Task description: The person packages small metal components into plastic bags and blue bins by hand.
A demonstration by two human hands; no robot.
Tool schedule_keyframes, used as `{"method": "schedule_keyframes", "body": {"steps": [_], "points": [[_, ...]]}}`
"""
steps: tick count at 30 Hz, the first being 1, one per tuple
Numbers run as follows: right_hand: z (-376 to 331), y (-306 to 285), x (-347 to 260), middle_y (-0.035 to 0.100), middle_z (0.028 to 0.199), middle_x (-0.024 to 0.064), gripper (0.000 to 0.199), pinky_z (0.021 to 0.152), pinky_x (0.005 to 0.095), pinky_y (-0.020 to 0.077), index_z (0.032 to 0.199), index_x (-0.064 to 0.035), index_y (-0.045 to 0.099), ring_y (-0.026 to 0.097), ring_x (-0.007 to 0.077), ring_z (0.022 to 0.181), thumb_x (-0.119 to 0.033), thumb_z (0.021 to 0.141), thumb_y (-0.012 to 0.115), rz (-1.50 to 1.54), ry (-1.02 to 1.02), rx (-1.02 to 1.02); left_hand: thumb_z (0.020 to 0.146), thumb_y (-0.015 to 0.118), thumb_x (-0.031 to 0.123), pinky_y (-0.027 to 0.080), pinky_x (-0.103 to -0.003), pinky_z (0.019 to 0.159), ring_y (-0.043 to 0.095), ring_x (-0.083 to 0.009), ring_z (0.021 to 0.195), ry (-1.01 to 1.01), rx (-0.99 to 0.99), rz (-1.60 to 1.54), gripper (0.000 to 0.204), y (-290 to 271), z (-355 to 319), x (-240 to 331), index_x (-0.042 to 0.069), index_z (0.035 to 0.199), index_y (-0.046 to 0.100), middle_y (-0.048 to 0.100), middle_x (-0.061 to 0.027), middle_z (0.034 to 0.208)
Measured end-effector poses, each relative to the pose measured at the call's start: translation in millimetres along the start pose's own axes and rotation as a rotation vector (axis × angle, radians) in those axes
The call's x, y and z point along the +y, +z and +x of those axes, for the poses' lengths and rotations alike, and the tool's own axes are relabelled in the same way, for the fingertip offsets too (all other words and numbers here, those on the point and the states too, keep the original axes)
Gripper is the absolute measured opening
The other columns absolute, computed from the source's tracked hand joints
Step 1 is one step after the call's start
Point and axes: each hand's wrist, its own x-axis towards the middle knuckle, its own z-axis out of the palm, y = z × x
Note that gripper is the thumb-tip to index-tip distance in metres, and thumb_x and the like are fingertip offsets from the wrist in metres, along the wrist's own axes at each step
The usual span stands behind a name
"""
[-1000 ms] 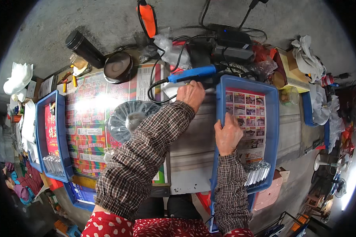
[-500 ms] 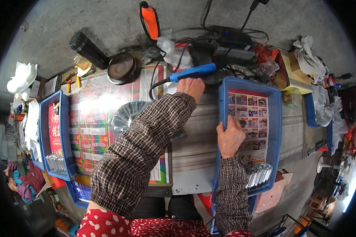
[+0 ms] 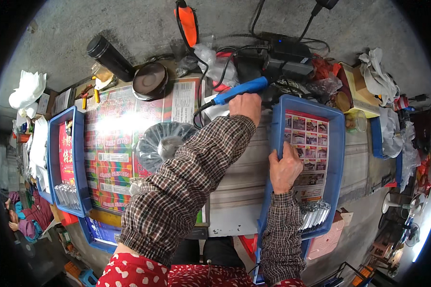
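Observation:
My left hand (image 3: 245, 106) is closed at the lower side of a blue corded tool (image 3: 239, 91) that looks like an electric screwdriver, at the far middle of the bench. Its fingertips are hidden beneath the tool. At the left wall of a blue tray (image 3: 337, 158), my right hand (image 3: 286, 167) has curled fingers; whatever they may hold is hidden. Printed sheet (image 3: 310, 138) lines the tray, and a row of silvery, thin pieces (image 3: 315, 214) lies at its near end. Under my left forearm, a clear plastic bag (image 3: 153, 148) rests partly covered.
At left, another blue tray (image 3: 84, 162) holds similar silvery pieces (image 3: 67, 196). A black bottle (image 3: 109, 57), a round dark container (image 3: 150, 81) and a black power adapter (image 3: 289, 50) stand along the back. An orange-handled tool (image 3: 189, 26) hangs there. Another person (image 3: 33, 215) sits far left.
My left hand has shifted right along the blue tool, whose corded end has dipped slightly. My right hand stays by the tray wall. The whole view has moved a little.

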Motion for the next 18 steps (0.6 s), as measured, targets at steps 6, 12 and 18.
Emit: {"method": "schedule_keyframes", "body": {"steps": [6, 12, 18], "points": [[-3, 7, -2, 0.059, 0.082, 0.0153, 0.031, 0.058, 0.0405, 0.0498, 0.095, 0.0032, 0.059, 0.061, 0.0324, 0.069, -0.009, 0.068, 0.067, 0.012, -0.022, 0.001, 0.082, 0.054, 0.015, 0.052, -0.04, 0.055, 0.066, -0.0299, 0.068, 0.072, 0.246, 0.16, 0.011, 8, 15, -10, 0.005, 0.084, 0.058, 0.065, -0.0143, 0.077], [-4, 10, -1, 0.059, 0.083, 0.0151, 0.03, 0.058, 0.04, 0.0504, 0.095, 0.0021, 0.059, 0.061, 0.0316, 0.07, -0.011, 0.069, 0.067, -0.008, -0.012, -0.047, 0.08, 0.054, 0.009, 0.052, -0.036, 0.053, 0.066, -0.0256, 0.065, 0.292, 0.261, 0.362, 0.006, 17, 11, -16, 0.005, 0.083, 0.052, 0.063, -0.0124, 0.074], [-2, 18, -2, 0.058, 0.082, 0.0151, 0.029, 0.058, 0.0394, 0.0509, 0.094, 0.0017, 0.057, 0.061, 0.0316, 0.069, -0.012, 0.07, 0.066, -0.03, -0.044, -0.095, 0.078, 0.056, 0.01, 0.05, -0.035, 0.052, 0.065, -0.024, 0.065, 0.271, 0.326, 0.412, 0.008, 16, 28, -20, 0.006, 0.083, 0.051, 0.062, -0.011, 0.072]]}}
